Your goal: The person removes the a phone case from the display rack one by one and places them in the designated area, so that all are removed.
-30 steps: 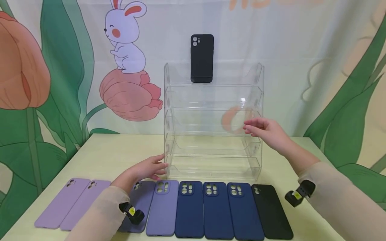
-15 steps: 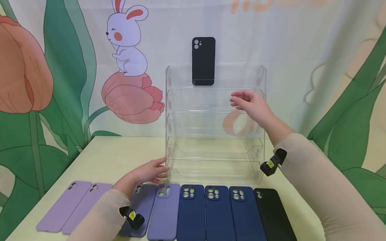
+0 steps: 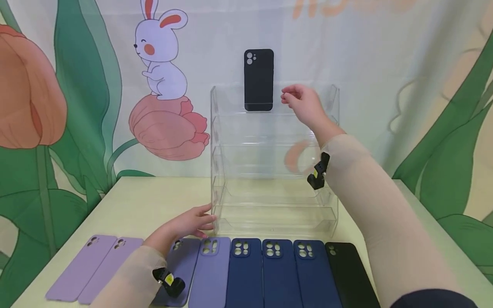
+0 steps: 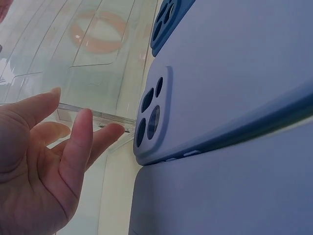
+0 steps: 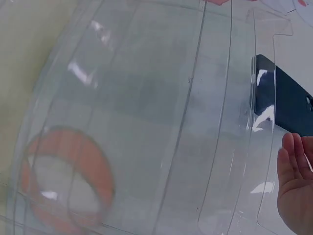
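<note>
Near edge of table (image 3: 154, 196): a row of phone cases lies flat, camera cut-outs toward the rack. From the left: two lilac cases (image 3: 90, 267), two grey-lilac cases (image 3: 209, 271), three navy cases (image 3: 277, 273), one black flat case (image 3: 348, 273).

Left hand (image 3: 188, 222): fingers straight and relaxed, holding nothing, fingertips touching the lower left corner of the clear tiered rack (image 3: 331, 222).

Rack tiers: all bare but the top one, where one black upright case (image 3: 259, 79) stands.

Right hand (image 3: 302, 102): raised just right of that case, fingers loosely bent, nothing held, apparently not touching it.

Judgement: one case of nine shelved, eight left on the table.

Writing: none legible; orange lettering at the backdrop's top edge is cut off.
</note>
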Demonstrator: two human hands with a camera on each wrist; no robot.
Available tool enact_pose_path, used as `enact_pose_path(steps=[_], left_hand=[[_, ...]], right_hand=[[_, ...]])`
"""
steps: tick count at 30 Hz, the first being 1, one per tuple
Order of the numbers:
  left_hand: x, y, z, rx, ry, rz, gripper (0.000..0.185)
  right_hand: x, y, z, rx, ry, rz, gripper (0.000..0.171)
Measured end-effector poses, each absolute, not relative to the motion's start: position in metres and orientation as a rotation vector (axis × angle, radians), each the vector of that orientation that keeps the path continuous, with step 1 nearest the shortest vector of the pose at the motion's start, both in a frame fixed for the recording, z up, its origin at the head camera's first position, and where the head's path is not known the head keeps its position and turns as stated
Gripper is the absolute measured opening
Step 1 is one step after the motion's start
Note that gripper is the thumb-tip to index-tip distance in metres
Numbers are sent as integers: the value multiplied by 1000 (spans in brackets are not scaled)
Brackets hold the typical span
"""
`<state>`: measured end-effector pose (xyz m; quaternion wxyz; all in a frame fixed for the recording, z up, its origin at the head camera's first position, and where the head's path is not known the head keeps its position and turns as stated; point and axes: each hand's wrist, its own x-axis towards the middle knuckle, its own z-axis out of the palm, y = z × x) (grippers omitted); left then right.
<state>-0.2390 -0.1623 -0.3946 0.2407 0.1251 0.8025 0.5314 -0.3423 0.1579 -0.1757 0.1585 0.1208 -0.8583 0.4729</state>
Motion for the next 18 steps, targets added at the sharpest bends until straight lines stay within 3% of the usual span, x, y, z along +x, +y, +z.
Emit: enact_pose_path(steps=[5, 18], left_hand=[[-240, -161, -392, 325, 2215, 1431, 63], [-239, -163, -393, 338, 2184, 1440, 61]], right_hand=[[-354, 152, -169, 291, -2477, 1159, 33], [-375, 122, -164, 66, -2596, 1161, 45]])
